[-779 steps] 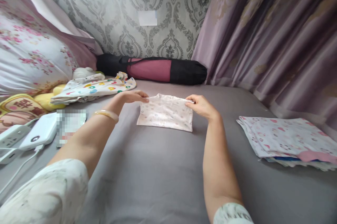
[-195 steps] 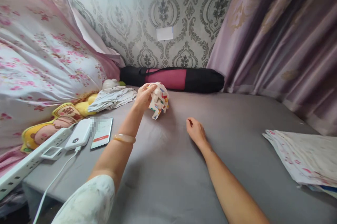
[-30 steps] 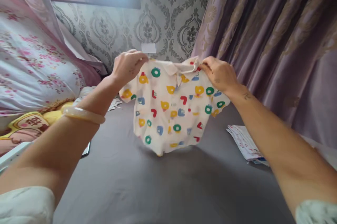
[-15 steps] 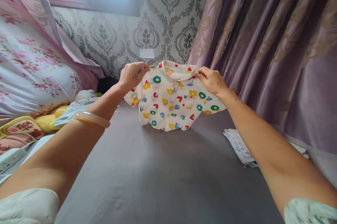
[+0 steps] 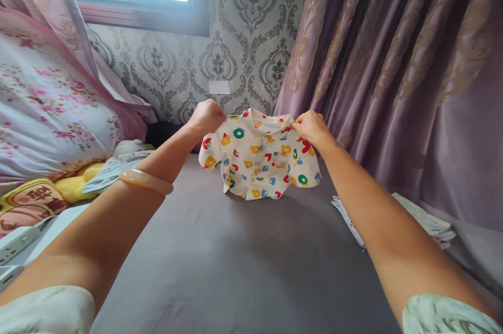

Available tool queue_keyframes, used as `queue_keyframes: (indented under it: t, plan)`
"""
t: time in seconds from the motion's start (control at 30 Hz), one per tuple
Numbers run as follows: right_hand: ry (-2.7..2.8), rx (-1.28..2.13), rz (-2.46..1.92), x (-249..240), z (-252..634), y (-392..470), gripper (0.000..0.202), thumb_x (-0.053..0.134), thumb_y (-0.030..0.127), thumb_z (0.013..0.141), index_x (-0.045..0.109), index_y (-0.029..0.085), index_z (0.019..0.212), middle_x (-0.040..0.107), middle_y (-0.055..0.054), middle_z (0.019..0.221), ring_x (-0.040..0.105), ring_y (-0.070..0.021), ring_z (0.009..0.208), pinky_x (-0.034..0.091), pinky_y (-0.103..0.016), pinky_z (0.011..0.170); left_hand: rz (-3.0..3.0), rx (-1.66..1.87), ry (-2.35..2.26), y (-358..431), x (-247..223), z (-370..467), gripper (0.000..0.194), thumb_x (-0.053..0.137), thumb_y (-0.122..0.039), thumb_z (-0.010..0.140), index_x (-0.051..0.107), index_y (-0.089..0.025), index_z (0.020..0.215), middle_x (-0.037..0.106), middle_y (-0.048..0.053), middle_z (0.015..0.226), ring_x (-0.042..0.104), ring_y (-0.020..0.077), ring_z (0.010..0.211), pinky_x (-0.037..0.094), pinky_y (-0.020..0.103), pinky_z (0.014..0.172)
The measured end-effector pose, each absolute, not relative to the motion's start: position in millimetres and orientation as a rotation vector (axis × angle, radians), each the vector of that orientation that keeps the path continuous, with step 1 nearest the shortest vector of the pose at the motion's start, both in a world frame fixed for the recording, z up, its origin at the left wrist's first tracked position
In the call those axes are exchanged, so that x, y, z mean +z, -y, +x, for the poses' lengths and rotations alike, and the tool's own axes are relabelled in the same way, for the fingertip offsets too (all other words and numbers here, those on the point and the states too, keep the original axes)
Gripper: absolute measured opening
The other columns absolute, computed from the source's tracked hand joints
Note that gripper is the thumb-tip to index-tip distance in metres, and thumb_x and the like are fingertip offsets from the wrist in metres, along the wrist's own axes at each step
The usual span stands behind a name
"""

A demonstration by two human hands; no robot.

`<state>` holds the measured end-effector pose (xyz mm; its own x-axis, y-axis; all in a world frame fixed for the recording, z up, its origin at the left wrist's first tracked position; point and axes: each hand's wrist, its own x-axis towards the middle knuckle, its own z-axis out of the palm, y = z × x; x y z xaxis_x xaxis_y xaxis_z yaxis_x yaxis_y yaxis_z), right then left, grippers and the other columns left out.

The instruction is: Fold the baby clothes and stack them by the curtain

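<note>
A small white short-sleeved shirt (image 5: 259,158) with red, yellow, green and blue prints hangs upright in front of me, collar at the top. My left hand (image 5: 209,115) pinches its left shoulder, and my right hand (image 5: 310,127) grips the other shoulder beside the collar. Both hands are closed on the cloth. The shirt's lower hem reaches down to the grey bed sheet (image 5: 220,260) and seems to touch it. A pale bangle (image 5: 145,181) circles my left forearm.
Folded clothes (image 5: 424,219) lie to the right, partly behind my right forearm. On the left are a yellow plush toy (image 5: 74,190), a light blue cloth (image 5: 113,171), a power strip (image 5: 18,245) and floral bedding (image 5: 51,109). Purple curtains (image 5: 373,72) hang at the right.
Both hands have come lower in view and slightly closer together, with the shirt still between them. Its sleeves hang more downward, and its lower part looks more bunched. The camera view has tilted up slightly.
</note>
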<state>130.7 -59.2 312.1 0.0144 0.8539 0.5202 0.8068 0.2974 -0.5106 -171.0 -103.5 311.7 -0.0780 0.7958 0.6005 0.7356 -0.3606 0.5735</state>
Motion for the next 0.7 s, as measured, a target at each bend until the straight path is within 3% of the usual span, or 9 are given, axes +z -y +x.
queue_keyframes:
  t: [0.13,0.27,0.37,0.57,0.7]
  plan:
    - [1.675,0.277,-1.381,305.1,120.6,59.3,0.019,0.065,0.032,0.085,0.071,0.021,0.07,0.061,-0.005,0.049,0.065,-0.0244,0.053,0.052,-0.038,0.057,1.728,1.566,-1.593,107.1,309.5,-160.2,0.011,0.07,-0.023,0.065,0.063,-0.016,0.07,0.064,0.008,0.061,0.066,0.0288,0.068,0.052,0.038,0.062]
    - [1.631,0.03,-1.336,301.0,115.1,71.2,0.02,0.057,0.031,0.088,0.073,0.02,0.084,0.072,-0.011,0.077,0.07,-0.0268,0.071,0.052,-0.038,0.069,1.527,1.647,-1.602,116.7,308.8,-150.0,0.019,0.065,-0.027,0.072,0.062,-0.014,0.086,0.063,0.009,0.066,0.067,0.0266,0.063,0.053,0.038,0.057]
    - [1.668,-0.152,-1.276,299.8,112.4,84.1,0.024,0.054,0.033,0.09,0.074,0.019,0.091,0.074,-0.014,0.091,0.068,-0.0285,0.088,0.049,-0.037,0.079,1.582,1.809,-1.543,119.8,306.6,-149.7,0.016,0.058,-0.024,0.078,0.06,-0.014,0.09,0.061,0.007,0.07,0.067,0.0234,0.067,0.054,0.037,0.065]
    - [1.663,-0.353,-1.074,297.8,105.3,101.5,0.034,0.041,0.036,0.097,0.071,0.018,0.1,0.069,-0.014,0.098,0.062,-0.026,0.096,0.043,-0.038,0.089,1.91,2.22,-1.693,130.5,300.6,-154.9,0.016,0.049,-0.031,0.09,0.059,-0.019,0.094,0.064,0.007,0.092,0.06,0.0233,0.104,0.046,0.036,0.091]
    - [1.59,-0.503,-0.967,297.9,100.4,116.2,0.038,0.034,0.038,0.1,0.066,0.022,0.111,0.064,-0.011,0.1,0.057,-0.0258,0.103,0.041,-0.043,0.094,1.977,2.454,-1.779,154.1,300.4,-145.0,0.024,0.039,-0.035,0.098,0.058,-0.02,0.098,0.06,0.009,0.107,0.055,0.0204,0.11,0.042,0.037,0.096]
